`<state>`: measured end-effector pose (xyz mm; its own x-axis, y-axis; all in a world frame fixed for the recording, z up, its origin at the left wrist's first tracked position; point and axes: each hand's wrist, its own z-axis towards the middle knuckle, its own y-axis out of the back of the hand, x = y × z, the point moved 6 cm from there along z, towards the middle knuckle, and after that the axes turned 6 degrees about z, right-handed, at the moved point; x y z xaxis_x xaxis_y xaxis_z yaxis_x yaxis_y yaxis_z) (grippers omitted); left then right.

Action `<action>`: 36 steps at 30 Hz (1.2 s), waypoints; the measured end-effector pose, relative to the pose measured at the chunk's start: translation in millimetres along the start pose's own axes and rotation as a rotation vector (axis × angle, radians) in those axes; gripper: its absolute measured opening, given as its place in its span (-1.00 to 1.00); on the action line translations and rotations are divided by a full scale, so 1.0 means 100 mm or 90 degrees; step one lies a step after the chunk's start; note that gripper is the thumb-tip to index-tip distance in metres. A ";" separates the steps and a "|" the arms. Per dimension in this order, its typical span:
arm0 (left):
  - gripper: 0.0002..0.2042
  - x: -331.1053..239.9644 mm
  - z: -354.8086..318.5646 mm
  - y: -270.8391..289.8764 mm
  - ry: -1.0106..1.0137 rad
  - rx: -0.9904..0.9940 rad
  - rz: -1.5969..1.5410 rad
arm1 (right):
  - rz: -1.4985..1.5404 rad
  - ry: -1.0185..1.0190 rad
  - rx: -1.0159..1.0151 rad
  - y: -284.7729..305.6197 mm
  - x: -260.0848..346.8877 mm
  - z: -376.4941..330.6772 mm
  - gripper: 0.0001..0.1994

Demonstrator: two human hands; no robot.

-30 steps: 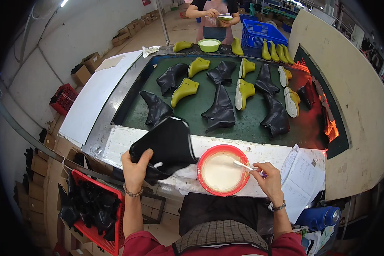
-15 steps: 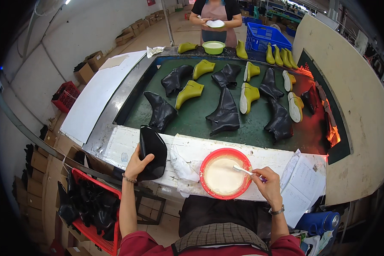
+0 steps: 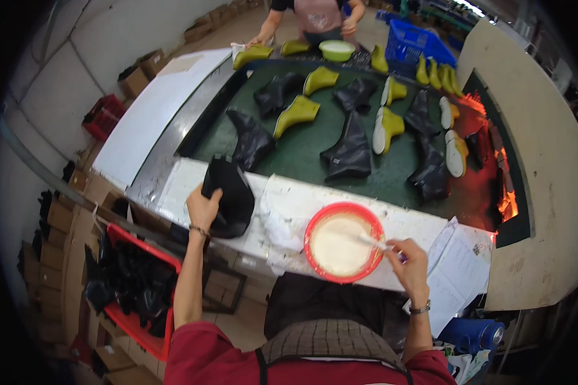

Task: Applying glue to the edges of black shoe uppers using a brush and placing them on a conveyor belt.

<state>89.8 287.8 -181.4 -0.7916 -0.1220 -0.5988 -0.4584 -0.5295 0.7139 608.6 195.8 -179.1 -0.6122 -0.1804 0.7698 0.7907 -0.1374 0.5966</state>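
My left hand (image 3: 203, 212) is wrapped round a black boot upper (image 3: 234, 202), held over the white board at the table's near edge, left of a crumpled white cloth (image 3: 282, 229). My right hand (image 3: 407, 262) grips a small white-handled brush (image 3: 377, 244). The brush's tip reaches over or into the cream-coloured liquid (image 3: 340, 247) in a red bowl (image 3: 315, 271); motion blur hides whether it touches. Beyond the board, black boots (image 3: 350, 151) and yellow-green shoe forms (image 3: 297, 115), some with white soles, lie on the green conveyor belt (image 3: 289, 160).
A red crate (image 3: 144, 338) of black boots stands at lower left. Papers (image 3: 453, 276) and a blue bottle (image 3: 472, 335) are at right. Glowing orange heat (image 3: 507, 205) shows at the belt's right end. Across the table, a person (image 3: 318, 16) stands by a green bowl (image 3: 337, 51) and blue basket (image 3: 417, 48).
The view has shifted, and the boot upper in my left hand has tilted. My right hand keeps the brush at the bowl. The person opposite now has a hand at a yellow form on the far left edge.
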 end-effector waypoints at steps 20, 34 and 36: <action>-0.79 -1.72 -1.01 -0.28 0.115 0.821 -0.414 | 0.090 0.357 0.023 0.01 0.85 0.66 -0.80; -0.81 -1.55 -0.79 -0.11 0.117 0.611 -0.462 | 0.145 0.304 0.024 -0.15 0.76 0.47 -0.82; -0.80 -1.53 -0.76 -0.11 0.105 0.664 -0.455 | 0.130 0.322 0.032 -0.13 0.79 0.58 -0.83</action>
<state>246.8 248.9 -125.0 -0.2129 -0.2251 -0.9508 -0.9184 0.3782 0.1161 550.0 239.8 -112.7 -0.3590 -0.6461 0.6736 0.8849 -0.0062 0.4657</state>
